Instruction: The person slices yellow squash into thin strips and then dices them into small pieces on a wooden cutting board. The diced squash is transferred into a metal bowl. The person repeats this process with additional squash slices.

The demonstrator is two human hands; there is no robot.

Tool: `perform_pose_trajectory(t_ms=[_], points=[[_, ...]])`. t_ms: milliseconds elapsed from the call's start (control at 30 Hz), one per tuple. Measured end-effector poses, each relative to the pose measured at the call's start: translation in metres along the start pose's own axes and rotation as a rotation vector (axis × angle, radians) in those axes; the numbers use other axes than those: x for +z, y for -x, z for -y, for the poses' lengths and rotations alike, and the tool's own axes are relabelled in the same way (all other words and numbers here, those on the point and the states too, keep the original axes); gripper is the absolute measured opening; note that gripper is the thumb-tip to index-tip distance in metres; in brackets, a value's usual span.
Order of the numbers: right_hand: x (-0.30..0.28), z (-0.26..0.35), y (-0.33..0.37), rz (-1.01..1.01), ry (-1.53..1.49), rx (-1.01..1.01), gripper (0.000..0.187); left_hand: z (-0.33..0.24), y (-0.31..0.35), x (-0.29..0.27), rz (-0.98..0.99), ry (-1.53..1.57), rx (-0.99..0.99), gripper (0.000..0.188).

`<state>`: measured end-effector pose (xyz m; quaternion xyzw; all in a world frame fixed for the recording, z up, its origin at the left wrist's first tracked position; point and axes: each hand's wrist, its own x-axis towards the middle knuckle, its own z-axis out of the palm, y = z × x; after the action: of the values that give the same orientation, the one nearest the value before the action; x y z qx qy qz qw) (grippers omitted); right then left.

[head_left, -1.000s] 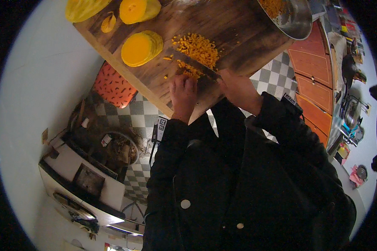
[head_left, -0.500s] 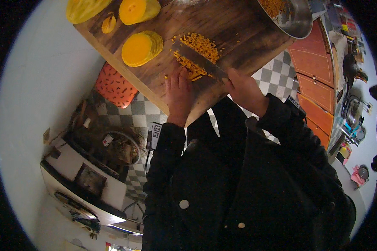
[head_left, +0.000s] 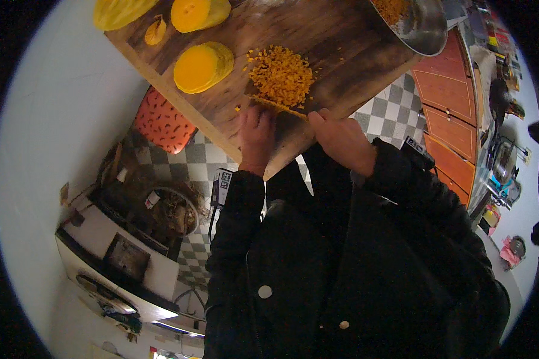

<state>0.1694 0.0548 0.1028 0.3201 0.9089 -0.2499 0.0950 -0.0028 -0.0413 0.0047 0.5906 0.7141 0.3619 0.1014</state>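
Note:
My right hand (head_left: 342, 139) is closed round the handle of a kitchen knife (head_left: 288, 110), whose blade is seen nearly edge-on with orange bits along it. Fingers bent and close together, my left hand (head_left: 257, 134) rests on the wooden cutting board (head_left: 353, 84) against the near side of the blade. Whatever lies under its fingertips is hidden. Just beyond the blade spreads a heap of finely chopped orange pumpkin (head_left: 281, 75). To the left stands a cut pumpkin chunk (head_left: 200, 69), with another pumpkin chunk (head_left: 197, 15) farther back.
A metal bowl (head_left: 422, 30) with chopped orange bits stands at the board's far right. A larger yellow piece (head_left: 120, 12) and a thin peel slice (head_left: 156, 31) lie far left. Below the board are an orange patterned stool (head_left: 164, 122) and a bin (head_left: 182, 212).
The knife has come off the chopped heap toward me and its blade has turned nearly edge-on by my left fingers. My right hand has shifted slightly left and nearer.

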Motion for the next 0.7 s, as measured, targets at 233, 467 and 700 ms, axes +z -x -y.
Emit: perform_pose_trajectory(t_ms=[233,467,700], points=[[0.018,-0.001,-0.026,0.011,-0.048,0.031,0.015,0.002,-0.003,0.0,-0.008,0.044,0.014,0.017],[0.002,0.006,-0.005,0.021,0.078,-0.035,0.02,0.0,-0.001,0.0,-0.015,0.051,0.017,0.017],[0.013,-0.002,-0.023,0.064,-0.02,-0.004,0.018,0.006,0.001,0.001,-0.004,0.03,0.038,0.02]])
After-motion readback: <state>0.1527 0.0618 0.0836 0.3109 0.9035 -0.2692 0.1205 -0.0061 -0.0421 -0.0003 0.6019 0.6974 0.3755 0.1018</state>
